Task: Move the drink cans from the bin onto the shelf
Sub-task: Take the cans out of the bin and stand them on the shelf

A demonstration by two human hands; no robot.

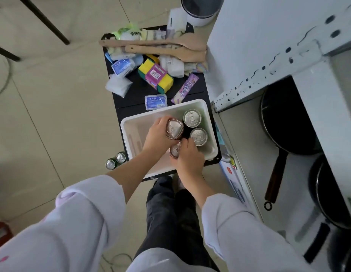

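Note:
A white bin [131, 124] sits on a small black table [135, 95] and holds several drink cans with silver tops. My left hand [158, 137] is wrapped around one can [174, 128] in the middle of the bin. My right hand [188, 157] grips another can [175, 150] near the bin's front edge. Two more cans [192, 118] [198, 136] stand upright and untouched at the bin's right side. The white metal shelf [269, 55] rises to the right, close beside the bin.
Two green cans [115, 160] stand on the floor left of the table. Wooden spatulas [151, 46], sponges [156, 75] and small packets crowd the table behind the bin. Black pans [288, 124] lie on the lower shelf level. A box [234, 181] leans beside the shelf.

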